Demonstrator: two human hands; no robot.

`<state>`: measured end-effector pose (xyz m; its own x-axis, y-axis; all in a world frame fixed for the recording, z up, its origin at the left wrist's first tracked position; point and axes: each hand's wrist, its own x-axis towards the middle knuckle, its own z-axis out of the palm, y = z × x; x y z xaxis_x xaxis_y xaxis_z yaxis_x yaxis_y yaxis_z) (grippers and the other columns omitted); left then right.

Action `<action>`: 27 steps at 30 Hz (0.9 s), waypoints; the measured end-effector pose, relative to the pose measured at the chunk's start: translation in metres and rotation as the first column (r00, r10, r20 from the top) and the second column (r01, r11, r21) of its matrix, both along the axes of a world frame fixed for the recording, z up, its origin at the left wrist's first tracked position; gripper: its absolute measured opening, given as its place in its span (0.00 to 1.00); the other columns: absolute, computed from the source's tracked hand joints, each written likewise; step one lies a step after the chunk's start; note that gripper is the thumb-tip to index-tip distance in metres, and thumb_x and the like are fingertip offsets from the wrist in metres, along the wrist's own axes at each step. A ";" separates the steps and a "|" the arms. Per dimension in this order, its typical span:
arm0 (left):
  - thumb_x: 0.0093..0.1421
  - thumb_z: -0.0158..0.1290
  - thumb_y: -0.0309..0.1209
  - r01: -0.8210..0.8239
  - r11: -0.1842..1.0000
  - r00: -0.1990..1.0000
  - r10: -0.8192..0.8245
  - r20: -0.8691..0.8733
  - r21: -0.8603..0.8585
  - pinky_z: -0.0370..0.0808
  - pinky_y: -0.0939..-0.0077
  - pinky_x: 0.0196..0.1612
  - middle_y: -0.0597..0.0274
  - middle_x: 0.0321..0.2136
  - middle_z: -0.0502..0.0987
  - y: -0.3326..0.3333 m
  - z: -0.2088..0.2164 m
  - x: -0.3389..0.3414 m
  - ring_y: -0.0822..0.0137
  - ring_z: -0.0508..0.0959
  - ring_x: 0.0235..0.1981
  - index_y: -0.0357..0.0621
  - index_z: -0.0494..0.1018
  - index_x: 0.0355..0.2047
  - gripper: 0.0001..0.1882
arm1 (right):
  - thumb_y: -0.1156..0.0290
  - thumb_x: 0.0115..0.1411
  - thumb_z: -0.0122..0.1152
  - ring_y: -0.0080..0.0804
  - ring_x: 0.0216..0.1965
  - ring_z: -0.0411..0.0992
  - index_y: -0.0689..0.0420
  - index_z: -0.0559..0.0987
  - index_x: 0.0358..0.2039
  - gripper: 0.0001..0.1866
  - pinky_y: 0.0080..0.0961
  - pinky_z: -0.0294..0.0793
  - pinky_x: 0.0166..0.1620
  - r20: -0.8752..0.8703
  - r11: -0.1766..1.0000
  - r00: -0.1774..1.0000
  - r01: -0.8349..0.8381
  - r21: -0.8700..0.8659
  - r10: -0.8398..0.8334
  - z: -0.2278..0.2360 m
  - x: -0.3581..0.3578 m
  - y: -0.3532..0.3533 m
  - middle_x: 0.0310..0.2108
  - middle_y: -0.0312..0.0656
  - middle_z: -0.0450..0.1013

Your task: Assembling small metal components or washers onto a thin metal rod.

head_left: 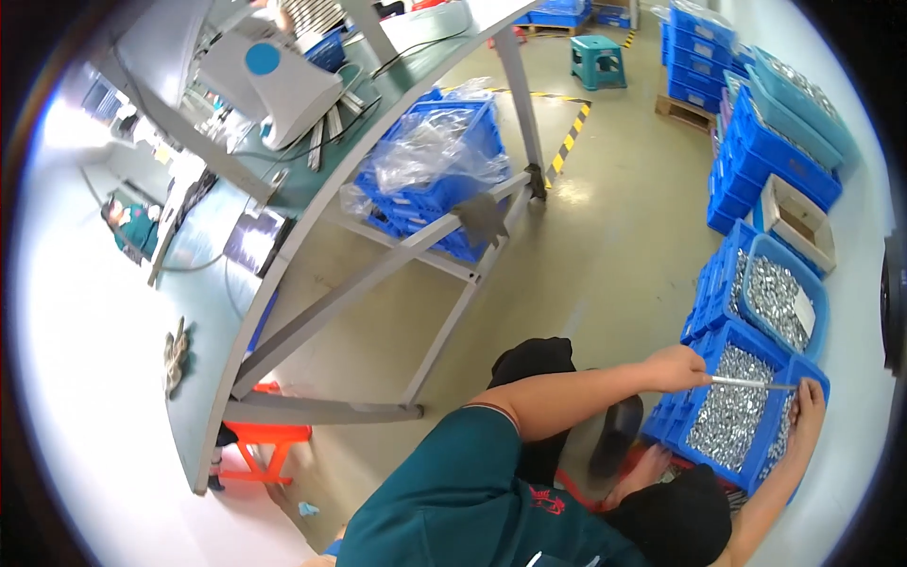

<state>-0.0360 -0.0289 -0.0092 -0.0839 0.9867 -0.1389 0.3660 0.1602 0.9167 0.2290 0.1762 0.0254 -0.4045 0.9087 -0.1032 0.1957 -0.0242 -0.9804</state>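
Note:
My left hand (pixel 675 369) is closed around one end of a slim silver rod-like tool (pixel 751 382), whose exact kind I cannot make out. It reaches across a blue crate (pixel 675 430) filled with small shiny metal parts (pixel 729 416). At the tool's far end is my right hand (pixel 807 408), fingers bent together by its tip; whether a small part sits between them is too small to tell. Below the right hand, a narrower blue bin (pixel 820 376) holds more of the metal parts.
Behind the crate stand a blue tub (pixel 820 317) of metal parts and a whitish box (pixel 798 222), with stacked blue crates (pixel 694 61) further back. To the left is a metal-framed workbench (pixel 326 203) with a bagged crate (pixel 439 142) under it. An orange stool (pixel 269 435) stands nearby.

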 end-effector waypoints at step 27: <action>0.59 0.46 0.40 -0.132 0.975 0.905 0.191 0.379 -0.176 0.44 0.87 0.11 0.80 0.09 0.54 0.024 0.014 0.019 0.86 0.50 0.08 0.47 0.63 0.18 0.16 | 0.67 0.43 0.59 0.42 0.55 0.57 0.53 0.68 0.44 0.24 0.42 0.56 0.53 0.757 0.510 0.649 -0.676 0.532 0.070 -0.133 -0.041 -0.082 0.51 0.43 0.62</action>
<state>-0.0173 -0.0047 0.0044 -0.1499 0.9313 -0.3319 -0.0598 0.3265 0.9433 0.1882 0.0940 -0.1077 -0.8406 0.5238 0.1381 0.4858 0.8416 -0.2359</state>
